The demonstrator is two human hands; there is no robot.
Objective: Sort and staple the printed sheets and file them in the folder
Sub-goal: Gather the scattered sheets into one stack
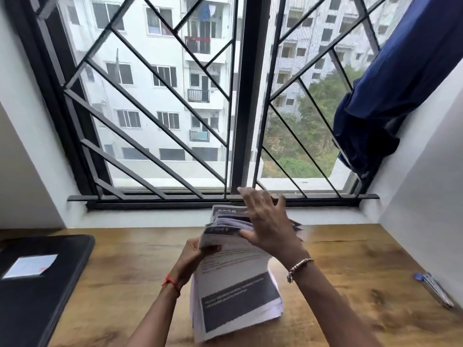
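Seen from the head camera, a person at a wooden desk (125, 259) beneath a barred window (150, 108) leafs through a thick stack of printed sheets (238, 291). The stack is at centre, its near end low over the desk and its far end raised and fanned, apparently so each page can be checked for sorting.

The left hand (198, 254), a red thread (171, 283) at its wrist, grips the stack's left edge with curled fingers, seemingly to steady the bundle while the pages are lifted. The right hand (265, 221), wearing a beaded bracelet (299, 267), lies over the fanned far ends. Its fingers are spread and straight and its thumb presses the page edges. Motion blur hides whether any single sheet is pinched.

The black folder (37, 284), bearing a white label (31, 265), lies shut at the desk's left, well apart from the stack, likely awaiting the filing step. A blue-and-silver object (436, 289) lies near the right edge, possibly the stapler but too blurred to tell. A blue curtain (400, 83) hangs bunched at far right.

Sorting appears to be under way. No stapling or filing shows.
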